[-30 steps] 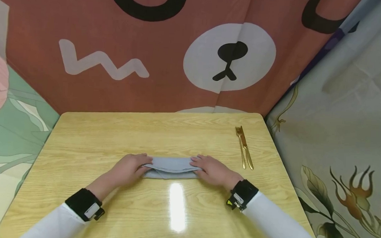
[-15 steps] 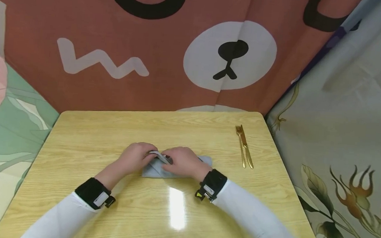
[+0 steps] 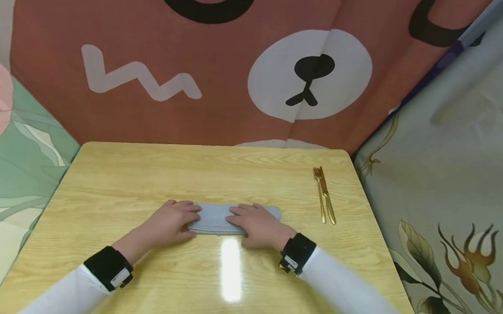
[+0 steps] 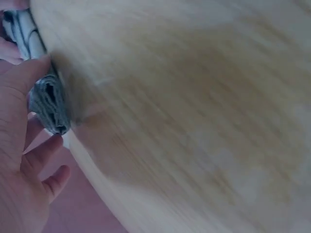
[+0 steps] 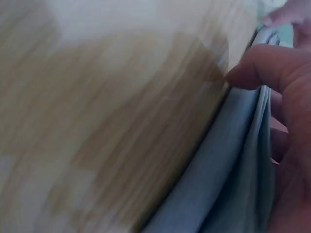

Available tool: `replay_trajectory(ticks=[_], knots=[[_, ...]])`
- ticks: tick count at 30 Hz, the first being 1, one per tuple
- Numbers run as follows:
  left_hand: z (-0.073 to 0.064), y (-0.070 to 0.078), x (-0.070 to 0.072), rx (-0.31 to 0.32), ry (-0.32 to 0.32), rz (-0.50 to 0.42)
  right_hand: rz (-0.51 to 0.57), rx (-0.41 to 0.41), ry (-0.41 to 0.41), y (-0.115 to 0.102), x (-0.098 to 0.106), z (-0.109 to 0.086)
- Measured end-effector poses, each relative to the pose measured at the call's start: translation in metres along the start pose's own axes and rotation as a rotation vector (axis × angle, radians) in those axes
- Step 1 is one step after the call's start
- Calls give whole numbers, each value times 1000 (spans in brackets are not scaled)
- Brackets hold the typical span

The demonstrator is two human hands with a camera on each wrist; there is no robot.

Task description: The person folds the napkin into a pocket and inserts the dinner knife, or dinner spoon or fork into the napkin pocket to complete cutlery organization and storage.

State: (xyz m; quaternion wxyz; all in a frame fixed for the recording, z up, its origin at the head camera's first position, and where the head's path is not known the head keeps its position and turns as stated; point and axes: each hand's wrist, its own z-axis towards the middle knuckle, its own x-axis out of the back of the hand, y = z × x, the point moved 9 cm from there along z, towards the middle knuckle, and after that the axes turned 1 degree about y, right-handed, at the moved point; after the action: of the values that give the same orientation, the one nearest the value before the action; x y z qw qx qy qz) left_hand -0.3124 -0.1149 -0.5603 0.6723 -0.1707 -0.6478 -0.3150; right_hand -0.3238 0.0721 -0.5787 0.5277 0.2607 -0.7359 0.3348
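The left hand [image 3: 172, 223] at nine o'clock and right hand [image 3: 263, 228] toward three, unclenched, rest extended fingers on the folded grey-blue cloth [image 3: 215, 217] mid-table [image 3: 165, 174]. Beyond, at two o'clock: gold fork [image 3: 320, 194], table knife [image 3: 326, 195]; at twelve, bear-print drape [image 3: 222, 56].

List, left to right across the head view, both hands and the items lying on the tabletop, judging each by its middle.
Left hand → folded blue-grey cloth → right hand → gold-coloured fork → gold-coloured knife.
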Motion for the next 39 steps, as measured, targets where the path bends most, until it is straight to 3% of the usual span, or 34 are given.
replay_trajectory(ticks=[7, 10, 12, 18, 20, 22, 26, 29, 39], knots=[[-2, 5, -1, -48, 71, 64, -51, -30, 59, 31, 5, -25], [0, 0, 1, 6, 100, 1, 16, -64, 126, 45, 14, -33], [2, -10, 6, 91, 112, -121, 144, -110, 180, 58, 25, -37], [7, -44, 14, 406, 113, -706, 672, -264, 271, 99, 43, -43], [9, -49, 8, 460, 75, -826, 771, -285, 265, 107, 40, -42], [10, -52, -1, 516, 20, -887, 781, -301, 250, 113, 35, -39], [9, -55, -19, 607, -64, -937, 771, -325, 220, 118, 22, -35], [8, -57, -27, 637, -83, -949, 783, -339, 202, 119, 16, -34], [7, -60, -31, 624, -79, -918, 754, -363, 184, 121, 9, -38]])
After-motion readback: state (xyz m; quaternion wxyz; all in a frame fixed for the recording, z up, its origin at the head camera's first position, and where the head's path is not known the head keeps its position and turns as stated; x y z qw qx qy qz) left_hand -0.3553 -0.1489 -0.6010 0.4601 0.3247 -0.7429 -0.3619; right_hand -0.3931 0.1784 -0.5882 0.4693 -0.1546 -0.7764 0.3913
